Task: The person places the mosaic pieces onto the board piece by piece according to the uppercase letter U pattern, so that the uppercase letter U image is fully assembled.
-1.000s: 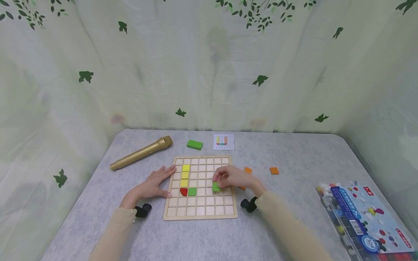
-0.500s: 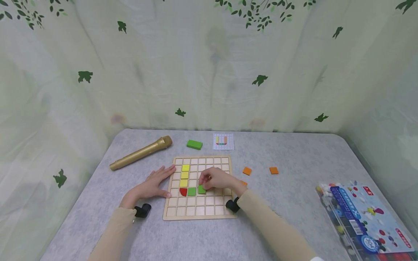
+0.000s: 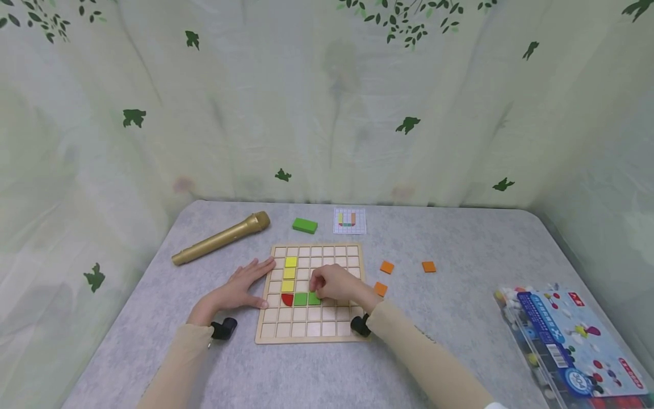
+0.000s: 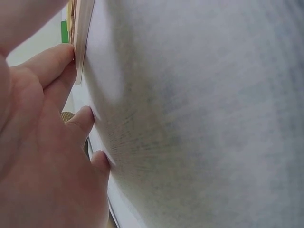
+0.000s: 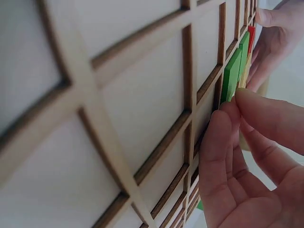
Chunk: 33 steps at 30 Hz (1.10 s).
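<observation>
A wooden grid board [image 3: 313,339] lies on the table. Down one column run several yellow square tiles [image 3: 289,273], with a red quarter-round tile [image 3: 288,299] below them. Right of the red tile sits a green square tile [image 3: 300,299], and beside it another green square tile [image 3: 314,298]. My right hand [image 3: 338,283] has its fingertips at that second green tile's edge, fingers curled; in the right wrist view thumb [image 5: 249,97] and fingers pinch its near corner. My left hand [image 3: 245,287] is spread, fingertips and thumb resting along the board's left edge.
Three orange square tiles [image 3: 429,267] lie right of the board. Behind it are a green rectangular block [image 3: 305,225] and a small printed pattern card [image 3: 349,221]. A gold microphone [image 3: 222,238] lies at the back left. A clear box with a blue-white cover [image 3: 587,341] stands at the right.
My right hand has carried the second green tile leftward across the board and down into the cell beside the first green one. The left hand has stayed put.
</observation>
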Available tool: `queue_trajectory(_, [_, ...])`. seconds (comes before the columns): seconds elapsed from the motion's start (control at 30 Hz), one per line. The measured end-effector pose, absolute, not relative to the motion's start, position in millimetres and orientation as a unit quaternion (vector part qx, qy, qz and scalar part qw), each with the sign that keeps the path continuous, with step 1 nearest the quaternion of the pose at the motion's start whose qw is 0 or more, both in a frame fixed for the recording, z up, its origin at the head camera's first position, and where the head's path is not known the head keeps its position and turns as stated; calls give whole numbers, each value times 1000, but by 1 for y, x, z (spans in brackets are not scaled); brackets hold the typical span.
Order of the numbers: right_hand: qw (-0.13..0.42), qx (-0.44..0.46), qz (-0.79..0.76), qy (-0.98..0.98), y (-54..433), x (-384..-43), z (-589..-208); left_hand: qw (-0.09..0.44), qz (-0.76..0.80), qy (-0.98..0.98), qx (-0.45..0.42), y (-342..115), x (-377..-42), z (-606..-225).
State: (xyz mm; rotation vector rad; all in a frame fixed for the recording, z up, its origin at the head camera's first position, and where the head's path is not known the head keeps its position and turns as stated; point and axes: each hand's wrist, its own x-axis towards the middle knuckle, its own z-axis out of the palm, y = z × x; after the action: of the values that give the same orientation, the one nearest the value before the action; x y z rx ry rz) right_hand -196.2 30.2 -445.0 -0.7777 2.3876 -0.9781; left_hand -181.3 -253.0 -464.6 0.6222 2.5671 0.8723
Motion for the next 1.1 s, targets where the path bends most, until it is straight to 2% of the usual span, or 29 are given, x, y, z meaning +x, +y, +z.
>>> queue_trajectory(0.47, [212,-308,-418,828,5,-195,-450,179,310,906,224,-254,-182,-466])
queue_trajectory(1.1, [174,-322,-293,883,-18,-192,-452,181,312,905,225,-253,-181,-464])
